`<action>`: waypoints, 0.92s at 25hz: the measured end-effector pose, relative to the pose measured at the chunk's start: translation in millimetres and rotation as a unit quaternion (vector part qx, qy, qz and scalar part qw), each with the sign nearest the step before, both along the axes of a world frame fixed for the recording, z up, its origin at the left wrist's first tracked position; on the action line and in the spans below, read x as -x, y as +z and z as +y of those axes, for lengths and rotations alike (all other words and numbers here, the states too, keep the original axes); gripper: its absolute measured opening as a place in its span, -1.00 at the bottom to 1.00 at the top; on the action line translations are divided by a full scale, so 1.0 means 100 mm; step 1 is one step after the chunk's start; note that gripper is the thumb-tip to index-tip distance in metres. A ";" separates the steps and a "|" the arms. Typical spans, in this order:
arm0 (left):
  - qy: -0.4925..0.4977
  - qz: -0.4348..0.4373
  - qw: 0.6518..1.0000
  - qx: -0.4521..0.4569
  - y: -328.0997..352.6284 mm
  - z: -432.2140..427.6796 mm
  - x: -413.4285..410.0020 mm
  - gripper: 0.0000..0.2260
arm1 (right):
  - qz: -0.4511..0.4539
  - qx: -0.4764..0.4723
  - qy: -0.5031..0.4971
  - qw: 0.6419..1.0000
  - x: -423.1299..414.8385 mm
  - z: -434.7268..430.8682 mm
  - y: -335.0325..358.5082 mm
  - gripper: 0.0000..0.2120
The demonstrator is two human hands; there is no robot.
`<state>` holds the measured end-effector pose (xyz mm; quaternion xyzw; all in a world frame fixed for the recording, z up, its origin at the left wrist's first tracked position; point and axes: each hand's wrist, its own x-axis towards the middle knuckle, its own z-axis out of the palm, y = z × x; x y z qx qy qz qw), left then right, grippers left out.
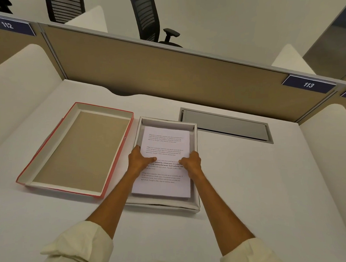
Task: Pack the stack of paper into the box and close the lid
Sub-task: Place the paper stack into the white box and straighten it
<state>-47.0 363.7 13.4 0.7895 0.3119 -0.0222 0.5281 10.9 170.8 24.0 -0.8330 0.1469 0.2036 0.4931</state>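
A stack of white printed paper (165,142) lies inside the shallow white box (195,207) in the middle of the desk. My left hand (139,159) grips the stack's left edge with the thumb on top. On the right edge sits my right hand (191,163), holding it the same way. The box's lid (50,146), red outside with a brown inside, lies upside down to the left of the box, apart from it.
A grey cable hatch (225,124) is set into the white desk (264,183) behind and right of the box. A tan partition (170,72) closes the back; white side panels stand left and right. Office chairs are beyond it.
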 end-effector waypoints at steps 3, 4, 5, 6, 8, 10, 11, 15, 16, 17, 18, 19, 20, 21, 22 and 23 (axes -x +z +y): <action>0.002 -0.004 1.000 -0.008 0.00 -0.02 0.02 -0.39 | -0.006 0.017 0.011 1.000 0.01 0.02 0.00 -0.72; 0.005 -0.005 1.000 -0.009 0.00 -0.03 0.03 -0.38 | -0.005 0.019 0.012 1.000 0.02 0.02 0.00 -0.73; 0.007 -0.004 1.000 -0.011 -0.01 -0.04 0.03 -0.38 | -0.003 0.019 0.014 1.000 0.02 0.02 -0.01 -0.73; 0.007 -0.001 1.000 -0.013 0.00 -0.04 0.04 -0.37 | -0.002 0.020 0.017 1.000 0.02 0.02 -0.01 -0.72; -0.001 0.012 1.000 -0.025 0.03 -0.02 0.03 -0.38 | 0.000 0.027 0.028 0.999 0.03 0.00 0.00 -0.67; -0.021 0.029 0.998 -0.059 0.09 -0.02 0.03 -0.41 | -0.009 0.039 0.047 0.998 0.03 -0.02 0.01 -0.66; -0.030 0.026 0.995 -0.086 0.13 -0.03 0.03 -0.44 | -0.019 0.049 0.058 0.997 0.02 -0.02 0.01 -0.67; -0.021 -0.048 0.992 -0.114 0.42 -0.19 0.14 -0.51 | -0.105 0.082 0.110 0.985 -0.13 0.03 0.18 -0.69; 0.002 -0.044 0.999 -0.031 0.49 -0.21 0.18 -0.46 | -0.133 0.076 0.122 0.981 -0.21 0.05 0.24 -0.68; 0.036 -0.026 0.993 0.107 0.56 -0.23 0.22 -0.43 | -0.156 0.069 0.134 0.976 -0.31 0.07 0.31 -0.65; 0.067 0.003 0.962 0.264 0.63 -0.25 0.28 -0.46 | -0.172 0.071 0.152 0.971 -0.43 0.08 0.37 -0.62; 0.090 0.047 0.913 0.395 0.68 -0.29 0.37 -0.51 | -0.180 0.085 0.176 0.964 -0.55 0.10 0.42 -0.58; 0.109 0.091 0.864 0.483 0.72 -0.33 0.46 -0.56 | -0.183 0.104 0.208 0.955 -0.68 0.12 0.46 -0.55; 0.124 0.122 0.824 0.540 0.72 -0.38 0.55 -0.58 | -0.182 0.120 0.241 0.946 -0.79 0.15 0.47 -0.52; 0.138 0.135 0.794 0.577 0.70 -0.44 0.64 -0.58 | -0.178 0.132 0.274 0.936 -0.90 0.18 0.47 -0.52; 0.144 0.137 0.770 0.606 0.67 -0.49 0.70 -0.58 | -0.173 0.145 0.302 0.926 -0.99 0.22 0.46 -0.53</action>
